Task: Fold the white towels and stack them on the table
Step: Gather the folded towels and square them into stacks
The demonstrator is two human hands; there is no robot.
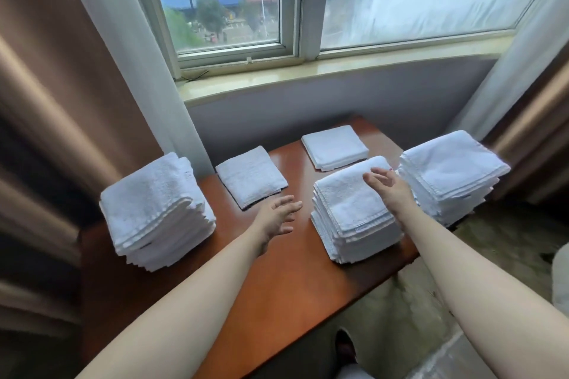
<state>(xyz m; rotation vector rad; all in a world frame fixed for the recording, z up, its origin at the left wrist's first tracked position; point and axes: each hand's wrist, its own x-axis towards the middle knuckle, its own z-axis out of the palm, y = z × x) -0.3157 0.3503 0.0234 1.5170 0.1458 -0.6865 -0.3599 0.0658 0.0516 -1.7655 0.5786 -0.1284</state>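
A brown curtain (61,77) hangs at the far left, with a sheer one beside it. Next comes the left stack (157,212) of folded white towels, sitting on the left end of the reddish-brown bench (277,280). Just past it, nearer the wall, a single folded towel (251,180) lies flat on the wood.

The left arm stretches forward over the bench, bare to the elbow. The left hand (278,218) hovers above the bare wood between the left stack and the middle stack, palm turned inward, fingers spread and straight, holding nothing.

Further back lies a thin pile (335,146) of a few folded towels by the wall. In front of it stands the middle stack (351,218). The right arm reaches over it, and the right hand (388,184) is at the stack's far top edge, fingers loosely spread and apart, gripping nothing; whether it touches the top towel I cannot tell.

The right stack (449,172) stands at the bench's right end, just beside the middle one. Behind everything runs the windowsill (308,74) under the window (228,0).
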